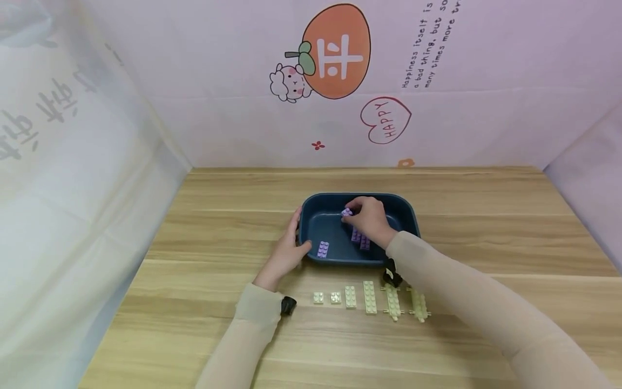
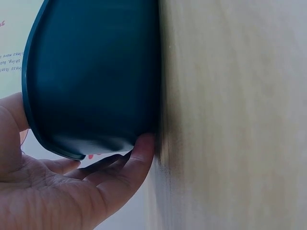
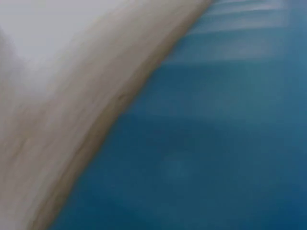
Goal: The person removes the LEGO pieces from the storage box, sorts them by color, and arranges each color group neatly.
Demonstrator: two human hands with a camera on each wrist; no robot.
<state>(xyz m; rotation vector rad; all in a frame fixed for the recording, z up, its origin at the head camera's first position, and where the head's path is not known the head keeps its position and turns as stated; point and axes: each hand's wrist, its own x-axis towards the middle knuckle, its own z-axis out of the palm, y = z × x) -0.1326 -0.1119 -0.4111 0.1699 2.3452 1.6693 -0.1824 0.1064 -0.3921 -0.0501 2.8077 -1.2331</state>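
At the left end of a dark blue tray [image 1: 359, 262], my left hand [image 1: 286, 251] grips the wall, thumb at the near corner and fingers along the outer side. The left wrist view shows this hand [image 2: 72, 189] against the outside of the tray [image 2: 96, 81]. Over the tray's inside, my right hand [image 1: 370, 219] pinches a small purple building brick [image 1: 346, 213] between thumb and fingers. Below that hand lie more purple bricks [image 1: 356, 235], partly covered by it. Another purple brick [image 1: 323, 249] lies in the near left corner. The right wrist view is blurred, showing mostly blue tray wall [image 3: 201, 143].
In front of the tray, pale yellow pieces stand in a row on the wooden table [image 1: 204, 270]: small square bricks [image 1: 318, 297], longer bricks [image 1: 370, 297] and plates with side pins [image 1: 392, 302]. My right forearm passes over the row's right end. A printed cloth [image 1: 233, 97] hangs behind.
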